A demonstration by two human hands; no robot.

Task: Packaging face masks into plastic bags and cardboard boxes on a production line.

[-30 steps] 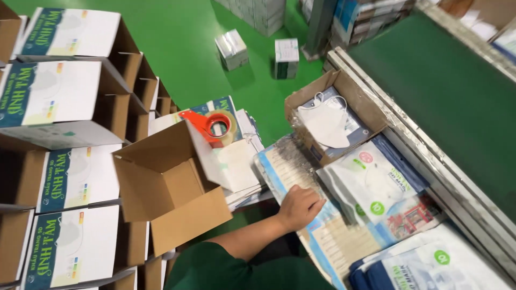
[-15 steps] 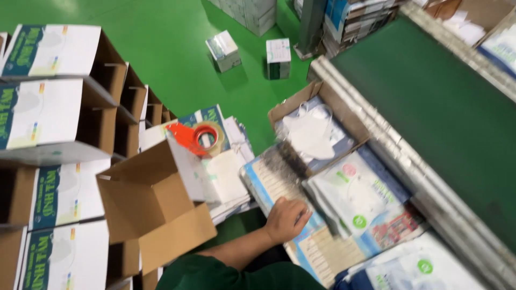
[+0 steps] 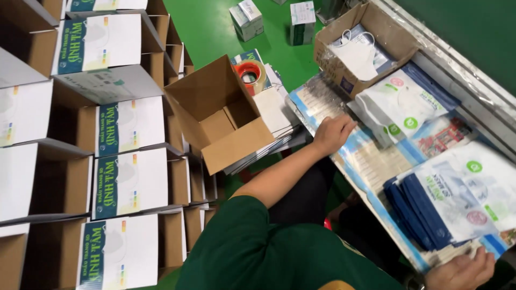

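Resting flat on the sheets (image 3: 371, 161), the left hand (image 3: 333, 133) lies loose, grasping nothing; the one empty carton (image 3: 217, 115) stands at its nine o'clock. At five o'clock the right hand (image 3: 462, 271) touches the sheets' edge, its grip unclear. Two small boxes (image 3: 246, 19) sit at twelve o'clock, one tape roll (image 3: 251, 75) at eleven.

Dark green short-sleeved shirt (image 3: 258, 252), bare forearms, trousers seemingly dark (mostly hidden)

Floor (image 3: 207, 21) bright green. Open carton (image 3: 217, 115) plain brown. Tape roll (image 3: 250, 75) orange-red. Mask packets (image 3: 400, 102) white, green dots. Sleeve (image 3: 252, 241) dark green.
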